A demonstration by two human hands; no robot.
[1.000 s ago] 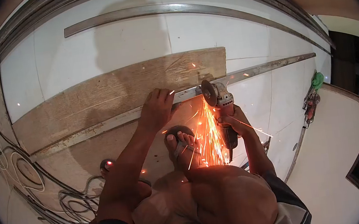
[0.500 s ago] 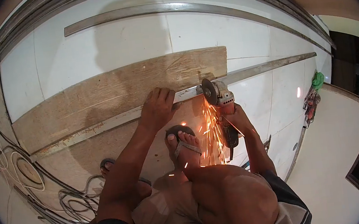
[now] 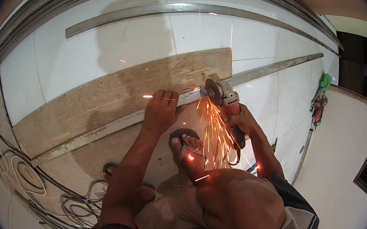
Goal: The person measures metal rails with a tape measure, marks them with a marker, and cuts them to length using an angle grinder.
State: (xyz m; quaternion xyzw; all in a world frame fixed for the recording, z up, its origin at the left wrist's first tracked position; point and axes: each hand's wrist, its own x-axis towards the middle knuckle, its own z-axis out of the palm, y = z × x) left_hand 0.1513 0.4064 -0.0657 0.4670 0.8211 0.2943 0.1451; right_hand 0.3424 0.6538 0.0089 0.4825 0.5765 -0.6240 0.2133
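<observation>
My right hand (image 3: 242, 121) is wrapped around the body of an angle grinder (image 3: 229, 101). Its cutting disc (image 3: 212, 91) stands upright against a long metal bar (image 3: 102, 128), and orange sparks (image 3: 215, 131) spray down toward my sandaled foot (image 3: 188, 146). My left hand (image 3: 161, 111) is closed over the bar to the left of the disc, its thumb side toward the cut. Beneath the bar lies a brown board (image 3: 133, 81). The exact contact point is partly hidden by the disc and grinder head.
Another metal bar (image 3: 170, 8) lies farther off on white floor tiles, with several long bars behind it. Coiled cables and hoses (image 3: 20, 166) spread at the left. A second power tool (image 3: 317, 109) with a green wrapping (image 3: 325, 82) lies on the right by the wall.
The sparks have grown and spread wider, some flying above the bar and near my left hand. The grinder has tilted slightly; both hands keep their hold in nearly the same places.
</observation>
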